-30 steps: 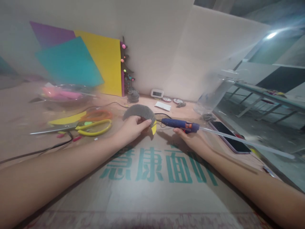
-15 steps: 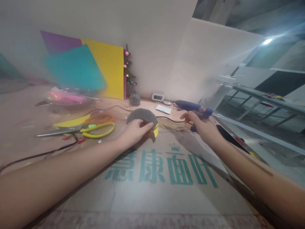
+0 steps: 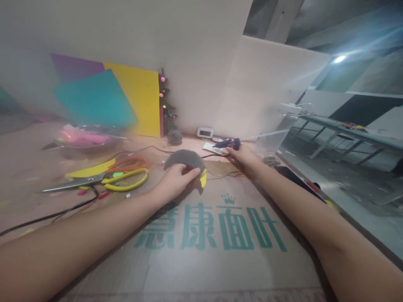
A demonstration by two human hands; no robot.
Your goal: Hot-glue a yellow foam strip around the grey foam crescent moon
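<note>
A: What does the left hand (image 3: 174, 181) have?

B: A grey arched piece (image 3: 184, 157). The hand is closed on it, thumb along the front near the right end, the other fingers mostly hidden.

A: How does the piece look?

B: Like a thick crescent, humped at the top and curving down at both sides. The grey is even and matt, a little fuzzy at the outline, though blur hides the finer texture.

A: Any other colour on it?

B: A small bright yellow piece (image 3: 203, 178), rounded and narrowing downward, shows at its right end, just beside the thumb.

A: Where is it, exactly?

B: Around the middle of the tabletop (image 3: 23, 167), beyond the green lettering (image 3: 236, 230) and right of the yellow-handled scissors (image 3: 97, 179).

A: And the right hand (image 3: 244, 157)?

B: Farther back, wrapped around the dark blue glue gun (image 3: 229, 144). Its handle is mostly covered, a red light glows on the body, and the nozzle points left over a white card (image 3: 208, 147).
</note>
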